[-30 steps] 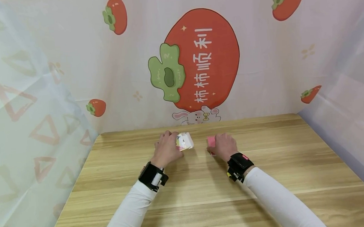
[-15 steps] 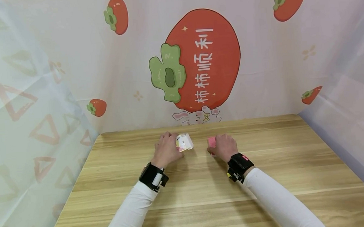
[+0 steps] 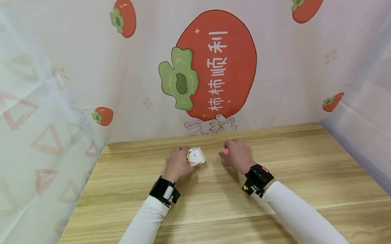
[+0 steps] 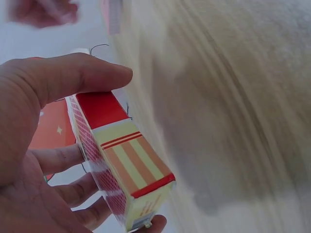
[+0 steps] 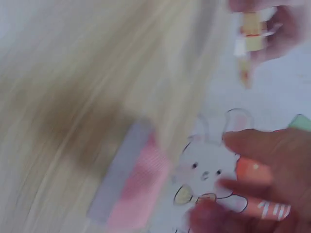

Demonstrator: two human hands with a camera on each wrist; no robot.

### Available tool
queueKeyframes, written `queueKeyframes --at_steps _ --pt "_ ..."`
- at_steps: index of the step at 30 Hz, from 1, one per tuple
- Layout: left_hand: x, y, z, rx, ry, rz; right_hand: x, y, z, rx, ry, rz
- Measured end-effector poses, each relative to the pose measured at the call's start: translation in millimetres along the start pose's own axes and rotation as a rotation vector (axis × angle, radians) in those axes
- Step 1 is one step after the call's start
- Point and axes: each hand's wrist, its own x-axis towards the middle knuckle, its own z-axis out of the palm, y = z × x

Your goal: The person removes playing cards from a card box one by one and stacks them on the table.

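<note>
My left hand grips a small playing-card box, thumb along one end and fingers round the other side. The box is white inside with its end flap open towards the right in the head view; red, cream and striped panels show in the left wrist view. A deck of playing cards with pink patterned backs and a pale edge rests on the table. Just above it is my right hand, its blurred fingers spread and apart from the deck in the right wrist view.
The wood-grain table reaches back to a white cloth printed with persimmons and a rabbit. More pale cloth hangs along the left side, and a similar sheet stands at the right.
My right hand has lifted slightly off the deck and its fingers have come away from it. My left hand has tilted the card box and brought it slightly nearer and to the left.
</note>
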Motion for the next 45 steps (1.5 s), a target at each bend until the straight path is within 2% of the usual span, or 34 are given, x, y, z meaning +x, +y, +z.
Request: queueKeyframes --at_steps 2,5,8,12,16,23,31,35,45 --pt "1.3 -1.1 1.4 0.005 -0.009 0.015 1 -8 -4 0.136 -0.011 -0.096" --pt "3.2 -0.1 2.0 0.017 -0.027 0.062 3 -19 -6 0.337 -0.094 -0.200" --pt "4.8 3.9 0.8 0.032 -0.043 0.127 5 -25 -3 0.451 -0.177 -0.211" --pt "4.5 11.3 -2.0 0.048 -0.054 0.192 7 -28 1 0.490 -0.224 -0.175" --pt "2.0 19.3 -5.7 0.064 -0.057 0.219 9 -29 2 0.513 -0.255 -0.129" --pt "-0.4 25.2 -8.6 0.084 -0.043 0.207 11 -32 2 0.560 -0.268 -0.033" --pt "-0.1 27.3 -10.4 0.076 -0.068 0.215 12 -30 4 0.570 -0.245 -0.035" --pt "-0.1 28.1 -11.1 0.063 -0.057 0.226 12 -30 5 0.568 -0.246 -0.032" --pt "-0.3 25.5 -11.4 0.055 -0.046 0.213 9 -28 4 0.640 -0.273 0.045"
